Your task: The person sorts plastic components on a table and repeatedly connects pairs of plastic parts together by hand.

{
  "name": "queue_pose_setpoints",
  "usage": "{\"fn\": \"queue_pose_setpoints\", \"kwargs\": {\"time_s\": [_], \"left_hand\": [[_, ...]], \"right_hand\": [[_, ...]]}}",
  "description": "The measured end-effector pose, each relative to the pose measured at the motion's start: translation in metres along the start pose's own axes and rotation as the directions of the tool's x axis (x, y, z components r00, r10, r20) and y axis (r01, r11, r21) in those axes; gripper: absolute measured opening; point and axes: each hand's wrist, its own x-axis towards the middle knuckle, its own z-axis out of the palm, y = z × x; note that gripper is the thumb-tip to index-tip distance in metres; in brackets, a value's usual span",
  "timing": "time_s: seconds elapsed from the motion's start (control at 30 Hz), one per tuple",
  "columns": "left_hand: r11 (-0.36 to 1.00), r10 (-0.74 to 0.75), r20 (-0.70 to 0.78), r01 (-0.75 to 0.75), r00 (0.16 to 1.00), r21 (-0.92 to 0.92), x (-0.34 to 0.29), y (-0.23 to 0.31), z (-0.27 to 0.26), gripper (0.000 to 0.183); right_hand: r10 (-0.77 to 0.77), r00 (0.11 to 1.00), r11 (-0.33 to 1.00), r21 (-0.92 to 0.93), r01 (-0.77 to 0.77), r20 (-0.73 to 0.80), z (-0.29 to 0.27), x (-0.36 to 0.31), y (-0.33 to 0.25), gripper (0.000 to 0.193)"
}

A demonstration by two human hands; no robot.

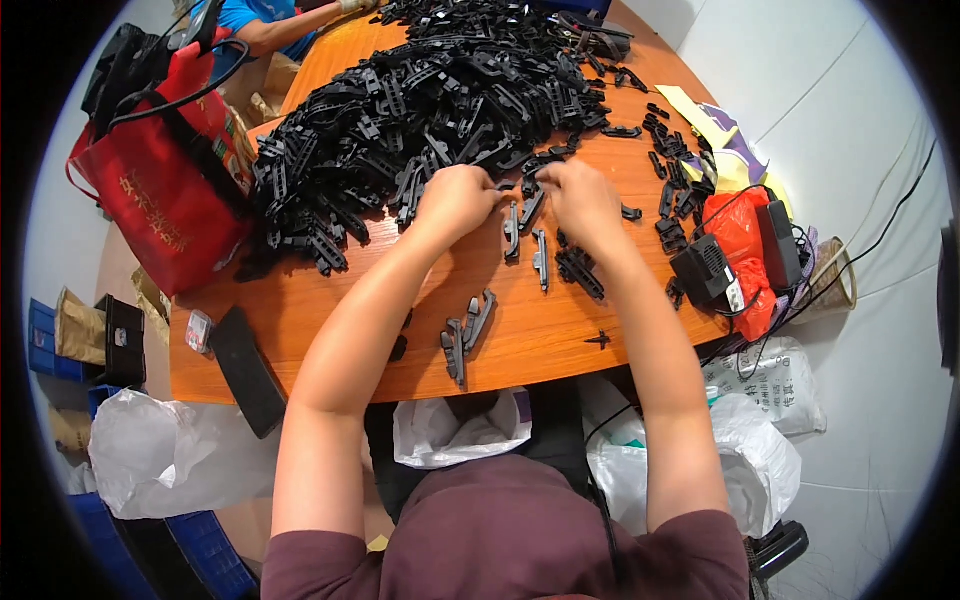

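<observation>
Both my hands are at the near edge of a large heap of black plastic parts (440,95) on the wooden table. My left hand (460,205) has its thumb and fingers closed, with a small dark piece at the tips. Just to its right, my right hand (580,200) is bent in a pinch. What lies in its fingertips is too small and hidden to make out. Below and between the hands lie a long narrow black part (541,260) and another one (513,232). Several similar parts (467,330) lie together nearer the table's front edge.
A red bag (160,190) stands at the left, above a flat black slab (248,370). At the right are black adapters (703,272), a red plastic bag (740,250) and loose cables. A white bag (460,435) hangs open below the front edge. Another person's arm (290,30) shows at far left.
</observation>
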Motion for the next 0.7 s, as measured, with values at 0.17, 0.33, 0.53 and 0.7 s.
{"fn": "queue_pose_setpoints", "kwargs": {"time_s": [0.17,0.33,0.53,0.7], "left_hand": [[0.952,-0.192,0.012,0.189,0.981,-0.242,-0.036,-0.004,-0.035,0.026],[0.876,-0.22,0.131,0.254,0.967,-0.409,-0.059,-0.021,-0.049,0.021],[0.805,-0.214,0.182,0.279,0.96,-0.523,-0.059,-0.013,-0.044,0.018],[0.671,-0.172,0.229,0.284,0.958,-0.685,-0.063,-0.009,-0.043,0.011]], "right_hand": [[-0.135,0.991,0.976,-0.17,0.134,0.003,0.006,0.048,0.033,0.027],[-0.12,0.948,0.991,-0.028,0.134,0.294,0.003,0.026,0.025,0.035],[0.037,0.987,0.988,-0.153,-0.013,0.157,-0.019,0.041,0.048,0.03],[-0.132,0.956,0.958,-0.216,0.191,0.262,-0.012,0.039,0.046,0.023]]}}
